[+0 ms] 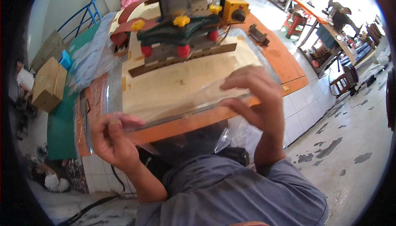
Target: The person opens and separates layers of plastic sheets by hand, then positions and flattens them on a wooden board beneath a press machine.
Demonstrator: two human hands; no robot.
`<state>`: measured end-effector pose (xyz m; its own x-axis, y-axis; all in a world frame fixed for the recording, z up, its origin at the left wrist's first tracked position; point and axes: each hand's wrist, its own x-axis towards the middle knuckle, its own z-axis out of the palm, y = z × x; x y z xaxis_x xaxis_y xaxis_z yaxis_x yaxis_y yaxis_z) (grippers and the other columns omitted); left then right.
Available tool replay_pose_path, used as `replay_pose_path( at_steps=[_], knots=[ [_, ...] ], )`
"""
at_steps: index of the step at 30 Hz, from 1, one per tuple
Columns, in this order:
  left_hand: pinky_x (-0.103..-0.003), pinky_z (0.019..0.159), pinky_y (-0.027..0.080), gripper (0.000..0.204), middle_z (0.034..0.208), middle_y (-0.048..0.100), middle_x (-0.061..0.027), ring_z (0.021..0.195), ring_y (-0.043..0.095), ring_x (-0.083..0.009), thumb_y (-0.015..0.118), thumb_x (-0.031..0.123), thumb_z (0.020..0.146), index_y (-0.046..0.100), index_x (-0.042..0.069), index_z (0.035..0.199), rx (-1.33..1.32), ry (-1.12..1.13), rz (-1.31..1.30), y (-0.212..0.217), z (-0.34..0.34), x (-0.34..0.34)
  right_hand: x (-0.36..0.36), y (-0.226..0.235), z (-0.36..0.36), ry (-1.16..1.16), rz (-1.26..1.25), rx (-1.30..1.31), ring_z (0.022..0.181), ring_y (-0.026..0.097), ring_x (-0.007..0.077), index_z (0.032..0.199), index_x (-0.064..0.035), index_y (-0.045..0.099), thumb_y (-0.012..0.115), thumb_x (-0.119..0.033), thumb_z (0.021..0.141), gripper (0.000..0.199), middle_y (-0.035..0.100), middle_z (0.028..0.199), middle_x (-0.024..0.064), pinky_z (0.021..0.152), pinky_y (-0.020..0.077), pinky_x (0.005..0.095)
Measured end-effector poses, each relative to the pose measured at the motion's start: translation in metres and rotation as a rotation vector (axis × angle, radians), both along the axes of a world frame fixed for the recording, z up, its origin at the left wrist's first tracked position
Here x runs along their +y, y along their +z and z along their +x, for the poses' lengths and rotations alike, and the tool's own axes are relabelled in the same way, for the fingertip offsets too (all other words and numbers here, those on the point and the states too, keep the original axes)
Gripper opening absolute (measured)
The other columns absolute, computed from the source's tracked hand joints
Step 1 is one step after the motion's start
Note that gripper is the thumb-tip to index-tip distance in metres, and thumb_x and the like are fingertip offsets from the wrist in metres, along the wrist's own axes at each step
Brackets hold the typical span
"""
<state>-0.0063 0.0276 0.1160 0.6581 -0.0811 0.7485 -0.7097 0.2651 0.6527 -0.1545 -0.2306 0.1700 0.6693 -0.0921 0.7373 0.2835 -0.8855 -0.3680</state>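
At the orange table (284, 63), the curled left hand (114, 137) pinches clear film (200, 96); the right hand's (259, 98) thumb and fingers stand apart.

L hand (113, 141) curled, R hand (262, 96) part-curled

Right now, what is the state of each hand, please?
Left hand: loosely closed, seemingly on clear plastic film.
Right hand: partly open; any hold cannot be told.

Bright light at upper right washes out the floor (264, 11). Glare streaks the clear plastic (222, 139); the left hand (113, 141) looks slightly blurred. Fisheye distortion bends edges toward black corners.
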Motion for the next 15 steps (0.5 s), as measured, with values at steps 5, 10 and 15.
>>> replay_pose_path(
  at_steps=[5, 10, 15],
  knots=[
    [-0.032, 0.060, 0.062, 0.014, 0.089, 0.068, -0.0128, 0.070, 0.069, -0.0168, 0.057, 0.012, 0.109, 0.061, -0.001, 0.108, 0.015, 0.013, -0.078, 0.004, 0.012, 0.013, -0.014, -0.029, 0.000, 0.164, 0.337, -0.125, 0.108, 0.071, 0.0247, 0.118, -0.0048, 0.069, 0.089, -0.015, 0.080, 0.044, 0.075, 0.114, 0.0103, 0.095, 0.0509, 0.0367],
    [-0.032, 0.061, 0.063, 0.015, 0.089, 0.068, -0.0121, 0.068, 0.068, -0.0166, 0.058, 0.014, 0.109, 0.062, 0.000, 0.107, 0.007, 0.062, -0.092, 0.004, 0.014, 0.015, -0.016, -0.040, 0.001, 0.209, 0.383, -0.090, 0.113, 0.071, 0.0236, 0.129, -0.0033, 0.060, 0.088, -0.013, 0.083, 0.055, 0.075, 0.118, 0.0116, 0.097, 0.0523, 0.0391],
    [-0.032, 0.062, 0.063, 0.015, 0.089, 0.068, -0.0122, 0.067, 0.069, -0.0169, 0.059, 0.015, 0.108, 0.062, 0.000, 0.107, 0.010, 0.068, -0.066, 0.005, 0.016, 0.020, -0.016, -0.045, 0.003, 0.239, 0.407, -0.158, 0.112, 0.071, 0.0259, 0.122, -0.0037, 0.062, 0.087, -0.012, 0.083, 0.047, 0.074, 0.119, 0.0129, 0.096, 0.0536, 0.0392]
  ],
)
